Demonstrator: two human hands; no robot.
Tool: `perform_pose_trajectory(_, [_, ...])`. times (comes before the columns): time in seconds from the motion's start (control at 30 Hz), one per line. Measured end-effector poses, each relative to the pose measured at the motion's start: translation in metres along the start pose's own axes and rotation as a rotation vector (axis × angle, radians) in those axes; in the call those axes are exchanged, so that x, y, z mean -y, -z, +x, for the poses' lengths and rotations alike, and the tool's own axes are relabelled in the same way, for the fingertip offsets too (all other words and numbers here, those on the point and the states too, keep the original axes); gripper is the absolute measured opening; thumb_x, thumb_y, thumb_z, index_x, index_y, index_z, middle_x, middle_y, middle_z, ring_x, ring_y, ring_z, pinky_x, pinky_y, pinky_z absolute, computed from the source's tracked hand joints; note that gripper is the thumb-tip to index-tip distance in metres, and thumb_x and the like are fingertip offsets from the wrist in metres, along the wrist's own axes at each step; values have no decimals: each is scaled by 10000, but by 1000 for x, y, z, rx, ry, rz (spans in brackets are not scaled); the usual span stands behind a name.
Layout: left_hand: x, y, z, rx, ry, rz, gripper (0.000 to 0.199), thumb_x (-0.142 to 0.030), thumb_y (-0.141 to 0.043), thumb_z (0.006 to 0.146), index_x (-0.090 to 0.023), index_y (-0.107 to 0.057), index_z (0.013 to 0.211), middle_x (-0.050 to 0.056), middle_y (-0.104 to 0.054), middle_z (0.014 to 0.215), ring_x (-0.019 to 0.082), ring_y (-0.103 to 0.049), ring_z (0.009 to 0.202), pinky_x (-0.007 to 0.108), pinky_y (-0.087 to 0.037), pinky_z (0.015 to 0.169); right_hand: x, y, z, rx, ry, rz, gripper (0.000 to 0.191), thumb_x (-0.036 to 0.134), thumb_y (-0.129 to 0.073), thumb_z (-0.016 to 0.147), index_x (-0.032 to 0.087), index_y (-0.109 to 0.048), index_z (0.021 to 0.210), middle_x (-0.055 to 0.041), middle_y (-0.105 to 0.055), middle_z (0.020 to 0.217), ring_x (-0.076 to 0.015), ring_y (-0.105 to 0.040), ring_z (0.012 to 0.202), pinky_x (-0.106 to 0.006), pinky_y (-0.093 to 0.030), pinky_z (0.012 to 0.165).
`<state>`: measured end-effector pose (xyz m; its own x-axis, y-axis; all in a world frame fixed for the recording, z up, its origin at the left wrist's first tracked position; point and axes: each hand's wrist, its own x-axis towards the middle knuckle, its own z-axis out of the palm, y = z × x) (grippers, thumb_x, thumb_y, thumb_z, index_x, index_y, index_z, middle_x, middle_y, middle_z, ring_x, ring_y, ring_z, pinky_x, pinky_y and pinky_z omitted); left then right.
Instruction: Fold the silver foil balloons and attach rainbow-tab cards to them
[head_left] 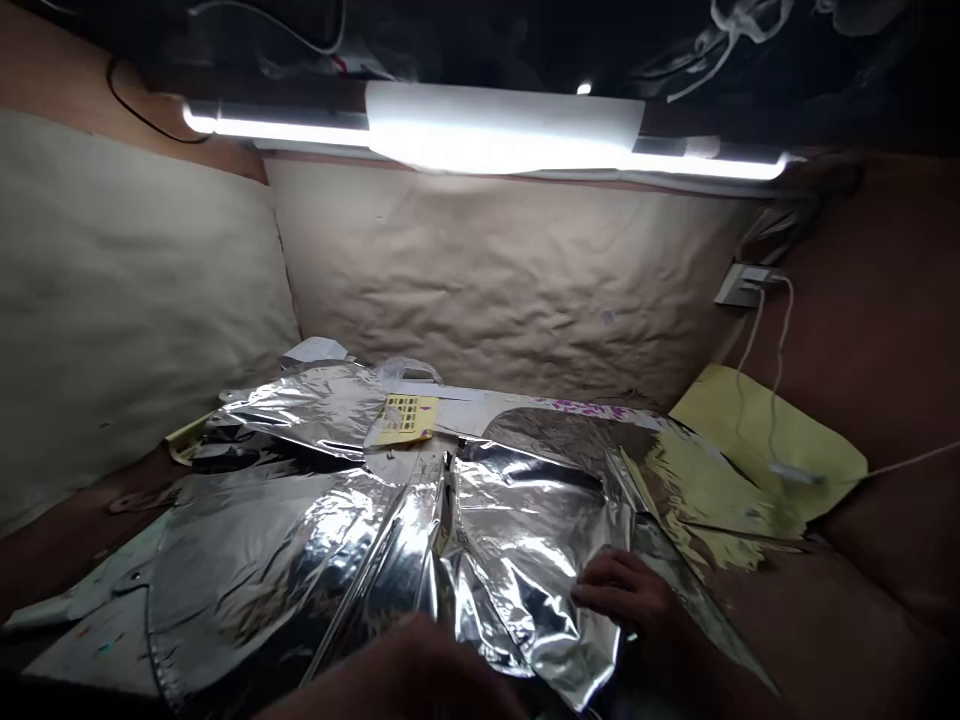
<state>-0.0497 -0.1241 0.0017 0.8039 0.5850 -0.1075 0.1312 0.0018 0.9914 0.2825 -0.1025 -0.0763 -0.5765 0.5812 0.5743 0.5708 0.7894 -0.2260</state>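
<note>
As I steer from far away, my right hand point(626, 592) lies half open on a crinkly silver foil sheet point(525, 530); my blurry left hand point(397, 680) I cannot tell.

Enclosed work nook, viewed from above and facing forward. A white tube light with a diffuser point(487, 128) runs across the top beneath a dark ceiling point(480, 40). Crinkled beige paper point(510, 290) lines the back wall, a pale padded panel point(127, 310) stands left, and a brown wall point(885, 300) stands right, bearing a white wall socket point(742, 285) with white cables point(757, 335).
</note>
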Motion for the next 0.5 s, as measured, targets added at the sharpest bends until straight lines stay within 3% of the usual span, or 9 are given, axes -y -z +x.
perform_pose_trajectory(0.07, [-5, 21, 17, -158, -162, 493, 335, -442, -578, 931, -254, -695, 1182, 66, -707, 1054, 222, -638, 982, 334, -487, 913, -4, 6, -13, 64, -27, -4, 258, 134, -552, 939, 223, -677, 1146, -83, -705, 1006, -199, -640, 947, -331, -523, 784])
perform_pose_trajectory(0.1, [-3, 32, 30, -132, -243, 680, 364, -431, -541, 948, -280, -647, 1262, 78, -668, 1187, 257, -585, 1119, 378, -447, 991, -3, 6, -16, 84, -31, -18, 262, 137, -553, 937, 216, -673, 1156, -91, -706, 1024, -206, -640, 960, -343, -516, 800])
perform_pose_trajectory(0.17, [7, 52, 56, -26, -279, 848, 408, -456, -480, 969, -286, -604, 1318, 87, -647, 1222, 275, -583, 1112, 392, -445, 979, 0, 6, -19, 107, -42, -30, 247, 162, -549, 938, 204, -676, 1146, -97, -712, 1010, -212, -644, 932, -346, -501, 784])
perform_pose_trajectory(0.27, [25, 81, 75, 68, -147, 754, 493, -532, -345, 1002, -286, -564, 1369, 80, -669, 1191, 266, -617, 1046, 397, -445, 964, 3, 5, -14, 95, -241, 54, 228, 260, -494, 973, 186, -709, 967, -69, -704, 870, -192, -634, 778, -308, -473, 690])
perform_pose_trajectory(0.37, [33, 107, 70, 72, -22, 445, 618, -619, -215, 998, -294, -414, 1485, 76, -605, 1338, 273, -554, 1215, 411, -399, 1037, -3, 7, -2, 107, -593, 230, 365, 385, -466, 985, 175, -663, 761, -21, -646, 719, -171, -588, 672, -278, -442, 628])
perform_pose_trajectory(0.43, [34, 119, 66, 73, -37, 245, 736, -694, -185, 962, -233, -392, 1497, 105, -540, 1413, 294, -480, 1306, 421, -378, 1063, -12, 8, 6, 119, -742, 324, 336, 446, -535, 938, 177, -656, 777, -12, -647, 730, -184, -596, 703, -281, -451, 644])
perform_pose_trajectory(0.5, [36, 124, 68, 32, -58, 187, 795, -746, -359, 894, -177, -457, 1440, 127, -587, 1336, 317, -512, 1256, 422, -414, 1022, -21, 6, 11, 98, -847, 389, 292, 457, -623, 866, 177, -675, 928, -29, -683, 844, -220, -633, 810, -311, -489, 727])
